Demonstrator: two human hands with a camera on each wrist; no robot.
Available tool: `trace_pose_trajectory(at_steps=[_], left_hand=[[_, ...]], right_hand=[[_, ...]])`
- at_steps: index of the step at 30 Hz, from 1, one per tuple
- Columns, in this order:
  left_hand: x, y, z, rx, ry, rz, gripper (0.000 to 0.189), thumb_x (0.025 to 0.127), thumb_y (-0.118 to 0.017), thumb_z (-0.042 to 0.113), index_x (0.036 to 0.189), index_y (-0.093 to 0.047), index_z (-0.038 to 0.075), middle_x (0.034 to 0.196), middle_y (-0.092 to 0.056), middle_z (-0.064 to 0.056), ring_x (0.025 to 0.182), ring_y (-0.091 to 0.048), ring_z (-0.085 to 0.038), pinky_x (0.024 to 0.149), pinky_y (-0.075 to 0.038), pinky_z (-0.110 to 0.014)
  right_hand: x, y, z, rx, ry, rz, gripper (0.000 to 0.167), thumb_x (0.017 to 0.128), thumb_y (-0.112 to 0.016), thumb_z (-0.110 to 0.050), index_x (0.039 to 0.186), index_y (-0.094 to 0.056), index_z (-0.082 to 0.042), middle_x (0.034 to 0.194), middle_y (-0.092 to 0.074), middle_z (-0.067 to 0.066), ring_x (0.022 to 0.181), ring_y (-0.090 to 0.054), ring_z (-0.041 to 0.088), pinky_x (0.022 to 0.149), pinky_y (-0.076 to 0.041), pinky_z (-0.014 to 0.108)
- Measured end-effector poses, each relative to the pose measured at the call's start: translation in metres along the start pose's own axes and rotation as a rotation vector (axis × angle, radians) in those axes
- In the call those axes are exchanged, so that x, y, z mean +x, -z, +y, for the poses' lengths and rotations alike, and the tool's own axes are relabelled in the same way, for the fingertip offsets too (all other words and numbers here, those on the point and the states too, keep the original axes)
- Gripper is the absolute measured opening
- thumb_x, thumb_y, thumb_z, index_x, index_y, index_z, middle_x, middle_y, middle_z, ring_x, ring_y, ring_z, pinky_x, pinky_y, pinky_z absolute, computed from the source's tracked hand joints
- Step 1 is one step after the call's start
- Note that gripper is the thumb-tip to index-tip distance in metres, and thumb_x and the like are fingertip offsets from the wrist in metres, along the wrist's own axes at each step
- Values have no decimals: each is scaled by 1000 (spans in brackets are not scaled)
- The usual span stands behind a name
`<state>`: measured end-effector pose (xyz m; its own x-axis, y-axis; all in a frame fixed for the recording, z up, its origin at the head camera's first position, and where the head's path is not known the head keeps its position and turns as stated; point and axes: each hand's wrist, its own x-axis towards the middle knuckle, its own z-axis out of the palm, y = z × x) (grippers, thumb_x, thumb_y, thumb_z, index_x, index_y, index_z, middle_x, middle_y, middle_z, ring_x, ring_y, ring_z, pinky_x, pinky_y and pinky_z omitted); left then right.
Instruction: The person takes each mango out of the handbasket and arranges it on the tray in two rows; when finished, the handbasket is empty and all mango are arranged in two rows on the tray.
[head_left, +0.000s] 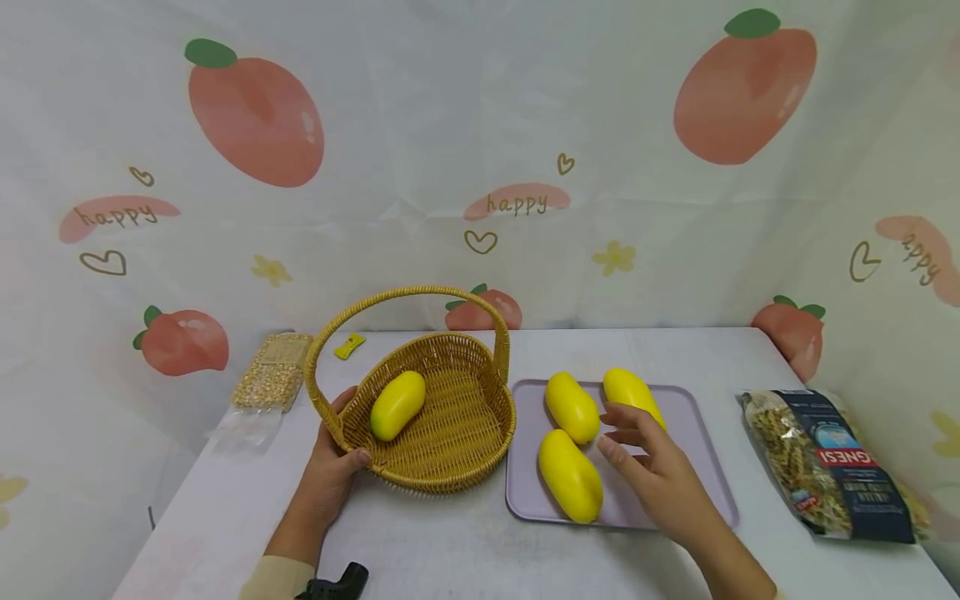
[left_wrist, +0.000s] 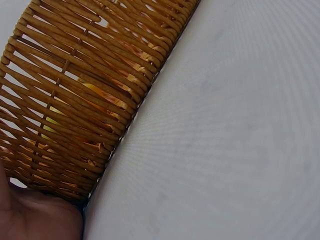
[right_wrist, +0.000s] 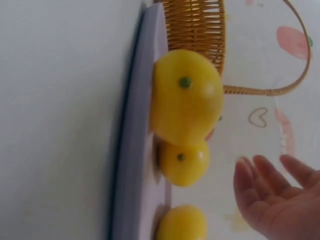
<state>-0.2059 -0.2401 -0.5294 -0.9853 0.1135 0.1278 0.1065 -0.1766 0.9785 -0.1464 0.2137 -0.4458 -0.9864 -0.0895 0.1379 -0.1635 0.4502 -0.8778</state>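
A woven wicker basket [head_left: 457, 425] with a tall arched handle stands left of centre on the table. My left hand [head_left: 327, 471] grips its left side, thumb over the rim; the left wrist view shows the weave close up beside the palm. Inside the basket lies one yellow mango [head_left: 397, 406] with a greenish end. On the lilac tray [head_left: 701, 467] are a front mango [head_left: 570, 477], a back-left mango [head_left: 572, 407] and a back-right mango [head_left: 632, 393]. Above the tray hovers my right hand [head_left: 660, 471], fingers loosely bent and holding nothing, apart from the mangoes in the right wrist view.
A bag of pasta [head_left: 832, 467] lies at the table's right side. Behind the basket on the left are a clear pack of yellowish kernels [head_left: 272, 372] and a small yellow wrapped packet [head_left: 349, 346]. A printed cloth [head_left: 405, 208] hangs behind the table.
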Motion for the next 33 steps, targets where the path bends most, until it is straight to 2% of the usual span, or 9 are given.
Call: trace_pose_trajectory(at_steps=[5, 8, 14, 20, 27, 33], left_hand=[[1, 0, 0, 9, 7, 7, 95, 98, -86, 24, 172, -26, 25, 172, -27, -9, 151, -36, -21, 115, -39, -24], [1, 0, 0, 14, 9, 10, 96, 98, -87, 25, 172, -26, 25, 172, -27, -9, 151, -36, -21, 115, -38, -23], [0, 0, 0, 1, 6, 8, 97, 97, -87, 26, 172, -26, 25, 171, -28, -9, 150, -37, -21, 115, -39, -24], [0, 0, 0, -4, -1, -1, 95, 98, -86, 23, 172, -26, 25, 172, -28, -10, 150, -37, -22, 115, -39, -24], [1, 1, -1, -8, -11, -17, 94, 100, -83, 20, 173, -24, 23, 172, -27, -11, 151, -37, -21, 116, -39, -25], [1, 2, 0, -5, -5, -13, 94, 99, -84, 20, 172, -25, 24, 171, -28, -11, 150, -37, -22, 115, -41, -25]], right_hand=[[4, -3, -5, 130, 119, -36, 41, 115, -56, -18, 156, -53, -10, 146, -61, 13, 123, -62, 36, 94, -57, 34], [8, -6, -10, 237, 191, -81, 41, 116, -48, -11, 157, -50, -6, 146, -58, 19, 124, -61, 39, 95, -59, 37], [16, -13, -21, 406, 284, -176, 44, 119, -32, -12, 161, -45, -5, 149, -53, 25, 128, -60, 39, 98, -58, 39], [21, -25, -33, 577, 264, -285, 49, 120, -26, -23, 163, -43, -8, 154, -46, 29, 137, -55, 39, 103, -54, 42], [28, -48, -44, 671, 243, -357, 52, 120, -27, -36, 163, -45, -13, 153, -42, 32, 135, -50, 51, 104, -52, 50], [36, -74, -47, 759, 218, -401, 60, 119, -29, -43, 163, -41, -4, 152, -44, 29, 135, -45, 57, 102, -51, 54]])
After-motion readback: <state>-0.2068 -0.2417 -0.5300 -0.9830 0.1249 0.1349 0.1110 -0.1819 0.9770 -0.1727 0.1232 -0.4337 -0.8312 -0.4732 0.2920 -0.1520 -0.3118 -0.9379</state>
